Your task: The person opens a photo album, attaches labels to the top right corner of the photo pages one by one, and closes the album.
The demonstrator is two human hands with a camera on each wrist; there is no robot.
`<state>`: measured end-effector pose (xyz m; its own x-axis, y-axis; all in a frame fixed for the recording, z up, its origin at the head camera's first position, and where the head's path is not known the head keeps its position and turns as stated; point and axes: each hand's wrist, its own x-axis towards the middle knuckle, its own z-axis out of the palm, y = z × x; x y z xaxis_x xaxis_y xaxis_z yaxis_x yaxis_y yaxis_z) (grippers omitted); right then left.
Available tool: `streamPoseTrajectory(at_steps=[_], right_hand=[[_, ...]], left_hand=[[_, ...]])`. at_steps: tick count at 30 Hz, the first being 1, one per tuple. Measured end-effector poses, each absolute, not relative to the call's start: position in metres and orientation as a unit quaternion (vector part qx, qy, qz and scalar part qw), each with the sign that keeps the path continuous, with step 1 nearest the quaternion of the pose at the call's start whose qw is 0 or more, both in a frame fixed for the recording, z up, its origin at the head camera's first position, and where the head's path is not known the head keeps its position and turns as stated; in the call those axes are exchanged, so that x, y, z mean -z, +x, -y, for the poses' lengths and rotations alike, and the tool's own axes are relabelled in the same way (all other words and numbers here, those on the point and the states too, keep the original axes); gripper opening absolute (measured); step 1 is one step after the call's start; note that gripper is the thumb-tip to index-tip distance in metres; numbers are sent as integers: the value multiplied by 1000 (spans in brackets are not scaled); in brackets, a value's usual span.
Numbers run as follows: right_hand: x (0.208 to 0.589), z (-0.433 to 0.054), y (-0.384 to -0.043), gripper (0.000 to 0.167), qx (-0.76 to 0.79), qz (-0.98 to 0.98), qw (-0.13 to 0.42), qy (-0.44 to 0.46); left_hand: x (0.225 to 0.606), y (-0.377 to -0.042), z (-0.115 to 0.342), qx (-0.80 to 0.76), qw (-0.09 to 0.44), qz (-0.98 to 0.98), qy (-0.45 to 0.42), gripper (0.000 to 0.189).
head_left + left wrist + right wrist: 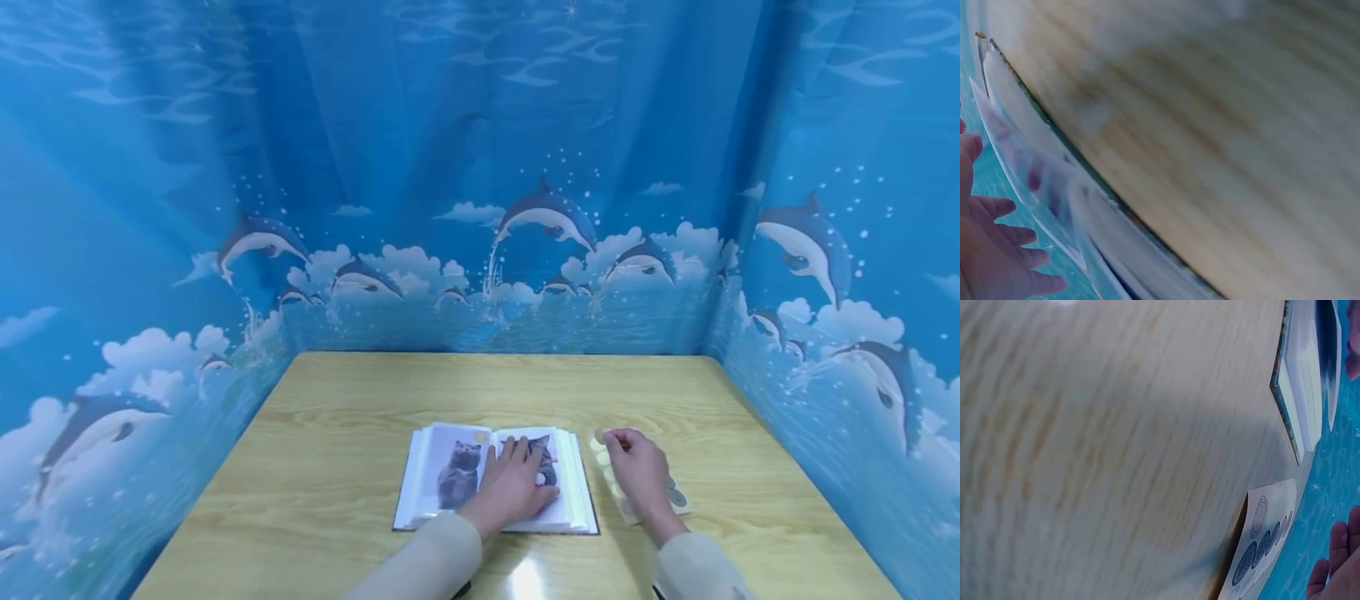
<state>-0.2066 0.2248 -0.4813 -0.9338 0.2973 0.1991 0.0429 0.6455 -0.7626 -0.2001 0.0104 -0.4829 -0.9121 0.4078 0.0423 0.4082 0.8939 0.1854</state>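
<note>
An open photo album lies on the table, with a grey cat photo on its left page and a tabby cat photo on the right one. My left hand rests on the right page with fingers spread, covering part of the tabby. To the album's right is a sheet of round stickers, pale ones down its left side and dark ones at the right. Over this sheet, my right hand pinches a small round sticker between thumb and forefinger near the top left corner.
A gold round sticker sits at the upper right of the grey cat's page. The wooden table is enclosed by blue dolphin-print curtains at the back and both sides. In the right wrist view, the sheet's near edge lifts off the tabletop.
</note>
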Motion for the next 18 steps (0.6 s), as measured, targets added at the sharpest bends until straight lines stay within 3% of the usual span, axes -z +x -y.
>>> streamPoseTrajectory(at_steps=[18], right_hand=[[500, -211, -232, 19, -327, 928, 176, -14]], left_hand=[[492, -185, 19, 123, -31, 969, -212, 77]])
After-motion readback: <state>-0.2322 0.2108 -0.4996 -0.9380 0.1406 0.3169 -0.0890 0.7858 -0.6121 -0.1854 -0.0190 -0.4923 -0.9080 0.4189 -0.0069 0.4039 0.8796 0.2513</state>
